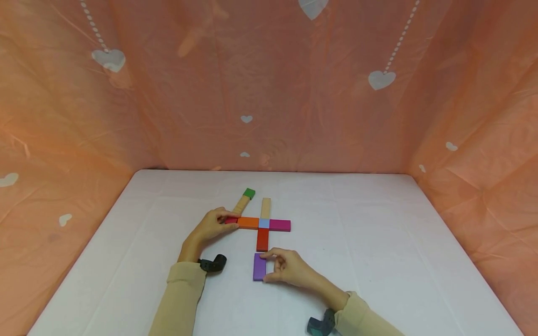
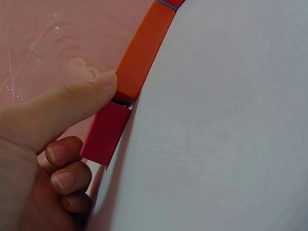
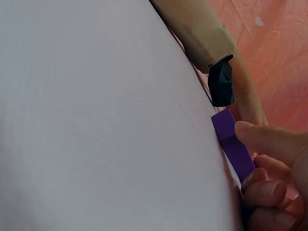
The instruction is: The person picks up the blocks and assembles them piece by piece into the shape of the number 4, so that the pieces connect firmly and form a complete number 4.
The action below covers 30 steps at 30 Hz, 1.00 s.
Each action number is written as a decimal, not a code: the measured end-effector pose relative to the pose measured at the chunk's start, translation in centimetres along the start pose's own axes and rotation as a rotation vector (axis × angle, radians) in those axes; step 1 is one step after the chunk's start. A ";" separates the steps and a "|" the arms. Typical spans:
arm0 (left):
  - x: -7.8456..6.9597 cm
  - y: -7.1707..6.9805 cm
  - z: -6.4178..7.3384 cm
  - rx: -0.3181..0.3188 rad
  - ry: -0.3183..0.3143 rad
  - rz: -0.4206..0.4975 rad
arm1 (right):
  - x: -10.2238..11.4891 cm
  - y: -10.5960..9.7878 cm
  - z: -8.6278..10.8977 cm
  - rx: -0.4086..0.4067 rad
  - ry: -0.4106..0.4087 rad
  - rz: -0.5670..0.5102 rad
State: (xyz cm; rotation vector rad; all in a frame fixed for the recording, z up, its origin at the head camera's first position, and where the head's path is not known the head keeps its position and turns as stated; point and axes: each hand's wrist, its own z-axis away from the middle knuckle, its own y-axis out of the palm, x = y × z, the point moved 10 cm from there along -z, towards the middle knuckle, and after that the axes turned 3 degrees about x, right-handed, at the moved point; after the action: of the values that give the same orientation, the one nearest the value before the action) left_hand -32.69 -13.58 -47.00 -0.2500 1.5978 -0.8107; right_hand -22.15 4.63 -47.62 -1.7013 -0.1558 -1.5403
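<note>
My left hand point(image 1: 212, 225) is at the left end of a row of flat blocks. Its thumb and index finger pinch the near end of an orange block point(image 1: 248, 223), beside a crimson block point(image 2: 107, 134). The left wrist view shows the thumb against the orange block's side and the other fingers curled. My right hand point(image 1: 294, 269) pinches a purple block point(image 1: 259, 267) by its two ends, index finger at the far end, thumb at the near one. This block lies just below a red block point(image 1: 262, 239), separated by a small gap.
A light blue block point(image 1: 264, 223) joins the orange, red, magenta point(image 1: 280, 225) and plain wooden point(image 1: 265, 208) blocks in a cross. Another wooden block point(image 1: 241, 205) slants up to a green block point(image 1: 249, 193). A white cloth covers the table point(image 1: 378, 247); an orange curtain point(image 1: 273, 84) hangs behind.
</note>
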 end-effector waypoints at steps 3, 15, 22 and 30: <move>0.0 0.0 0.0 0.003 -0.008 0.014 | -0.1 0.0 0.0 -0.003 0.006 0.001; 0.3 0.1 -0.1 0.009 -0.023 0.038 | 0.0 -0.1 0.0 -0.014 0.009 0.008; 0.4 0.1 -0.1 0.010 -0.026 0.041 | 0.1 -0.1 0.1 -0.016 -0.006 0.004; 0.2 0.1 -0.1 0.005 -0.019 0.043 | 0.3 -0.2 0.1 -0.024 -0.010 -0.008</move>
State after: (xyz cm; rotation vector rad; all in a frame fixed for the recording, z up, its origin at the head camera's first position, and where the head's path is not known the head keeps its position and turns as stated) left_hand -32.78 -13.65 -47.22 -0.2183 1.5783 -0.7777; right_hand -22.12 4.69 -47.25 -1.7290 -0.1503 -1.5450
